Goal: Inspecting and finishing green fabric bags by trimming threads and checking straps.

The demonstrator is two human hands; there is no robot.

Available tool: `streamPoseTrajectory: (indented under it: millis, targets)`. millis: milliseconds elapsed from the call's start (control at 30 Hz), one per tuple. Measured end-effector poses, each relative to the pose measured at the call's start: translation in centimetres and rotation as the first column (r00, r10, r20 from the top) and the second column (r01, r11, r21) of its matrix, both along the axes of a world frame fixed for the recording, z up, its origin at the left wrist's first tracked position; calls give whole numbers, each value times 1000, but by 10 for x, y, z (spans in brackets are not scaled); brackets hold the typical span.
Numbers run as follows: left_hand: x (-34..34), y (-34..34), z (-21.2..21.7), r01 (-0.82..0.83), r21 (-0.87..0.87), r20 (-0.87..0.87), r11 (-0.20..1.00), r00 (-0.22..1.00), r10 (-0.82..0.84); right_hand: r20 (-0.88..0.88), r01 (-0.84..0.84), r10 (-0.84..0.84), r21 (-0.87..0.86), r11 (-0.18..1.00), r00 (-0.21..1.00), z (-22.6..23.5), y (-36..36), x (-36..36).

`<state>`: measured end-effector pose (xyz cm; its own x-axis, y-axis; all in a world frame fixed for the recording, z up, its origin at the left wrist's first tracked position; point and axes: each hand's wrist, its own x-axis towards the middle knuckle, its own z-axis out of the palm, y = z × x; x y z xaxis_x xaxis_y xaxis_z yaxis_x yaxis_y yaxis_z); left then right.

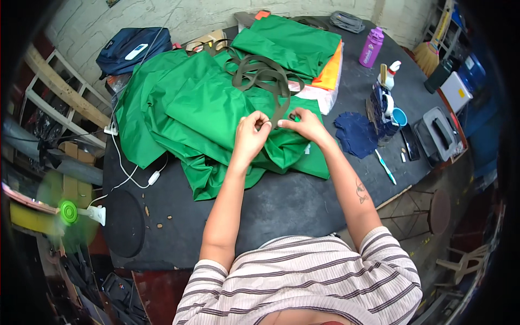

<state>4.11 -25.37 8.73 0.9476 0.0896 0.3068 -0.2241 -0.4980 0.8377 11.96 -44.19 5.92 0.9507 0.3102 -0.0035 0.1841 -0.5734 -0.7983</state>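
Green fabric [200, 114] lies in loose folds over the dark table, bunched up near my hands. An olive webbing strap [262, 70] loops across it and runs down between my fingertips. My left hand [252, 135] is closed in a pinch at the lower part of the strap. Just to the right, my right hand [304, 127] pinches the same part between thumb and fingers, very close to the left fingertips. The strap's very end is hidden by fingers and folds.
Behind lies folded green fabric [292, 43] over orange material [330, 70]. At right are a purple bottle [371, 47], navy cloth scraps [356, 132], a toothbrush [385, 167] and a grey case [435, 135]. A blue bag [127, 51] and a spinning fan [69, 212] are left.
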Motion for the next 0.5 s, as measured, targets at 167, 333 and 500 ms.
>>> streamPoseTrajectory:
  millis: [167,333,500]
  targets:
    - [-43,40,20,314,-717,18,622,901,-434,223,-217,249,-157,964,942,7,45,4]
    - [-87,111,13,339,-826,222,450,930,-292,269,-153,195,-171,973,943,14,59,7]
    - [-132,184,-11,336,-941,334,-30,941,60,160,57,-45,-68,996,986,3,36,35]
